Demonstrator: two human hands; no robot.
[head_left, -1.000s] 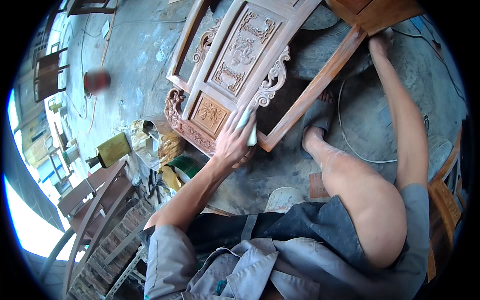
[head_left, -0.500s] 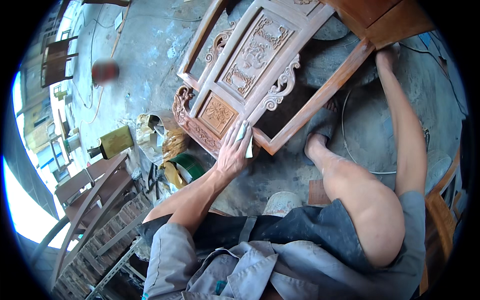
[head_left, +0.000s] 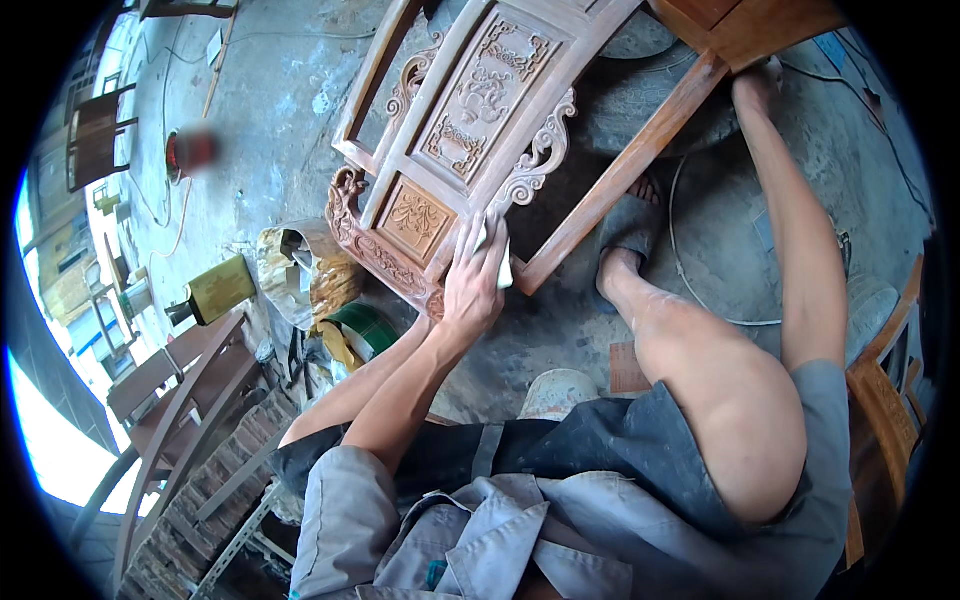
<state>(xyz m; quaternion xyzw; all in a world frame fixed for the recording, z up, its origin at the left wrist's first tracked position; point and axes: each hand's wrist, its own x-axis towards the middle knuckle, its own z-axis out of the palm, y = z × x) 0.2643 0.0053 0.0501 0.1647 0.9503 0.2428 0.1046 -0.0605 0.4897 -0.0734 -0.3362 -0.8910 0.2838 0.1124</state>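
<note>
A carved wooden chair (head_left: pixel 486 95) lies tilted in front of me, its back panel with raised relief facing up. Pale dust dulls much of the wood. My left hand (head_left: pixel 474 275) presses flat on the upright beside the small square carved panel (head_left: pixel 415 219). A folded whitish sheet, apparently sandpaper (head_left: pixel 504 268), is pinched between its fingers and shows along their right side. At the far right, my right hand (head_left: pixel 757 86) grips the chair's frame by the smooth brown seat part (head_left: pixel 755 35); its fingertips are partly hidden.
A dark round turntable (head_left: pixel 655 105) lies beneath the chair. Left of it stand a stained bucket-like bag (head_left: pixel 283 275), a green tape roll (head_left: pixel 368 328) and an olive tin (head_left: pixel 222 290). A white bucket (head_left: pixel 558 392) is near my lap. Hoses and cables cross the floor.
My left hand has slid with the sandpaper from the bottom corner a little up the upright, away from the square panel. The whole view has shifted slightly; my right hand keeps its hold.
</note>
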